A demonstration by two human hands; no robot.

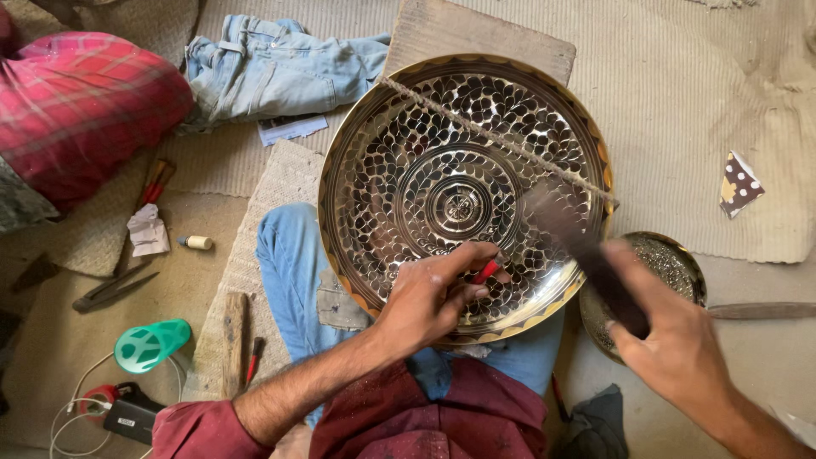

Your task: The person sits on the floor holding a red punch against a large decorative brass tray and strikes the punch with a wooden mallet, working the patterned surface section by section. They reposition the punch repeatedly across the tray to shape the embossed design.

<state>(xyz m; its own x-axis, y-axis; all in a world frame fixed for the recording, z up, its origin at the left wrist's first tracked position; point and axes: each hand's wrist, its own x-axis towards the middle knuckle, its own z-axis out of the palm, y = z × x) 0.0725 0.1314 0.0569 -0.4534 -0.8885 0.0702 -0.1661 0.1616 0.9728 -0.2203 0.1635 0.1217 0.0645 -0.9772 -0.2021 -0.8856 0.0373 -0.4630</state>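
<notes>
A large round brass plate point(374, 144), engraved with leaf-shaped marks and rings, rests tilted on my blue-jeaned knee point(289, 255). My left hand point(429, 293) sits on the plate's lower inner face and grips a small red-handled tool point(487, 270) against the metal. My right hand point(671, 336) holds a dark-handled hammer point(578, 234), blurred with motion, over the plate's right side. A rough cord point(501, 140) stretches across the plate from upper left to right rim.
A smaller metal bowl point(676, 263) lies under my right hand. Folded jeans point(272, 72) and a person in red plaid point(76, 110) are at upper left. Pliers point(110, 289), a green cup point(153, 344), a small bottle point(197, 242) and a wooden stick point(232, 340) lie at left.
</notes>
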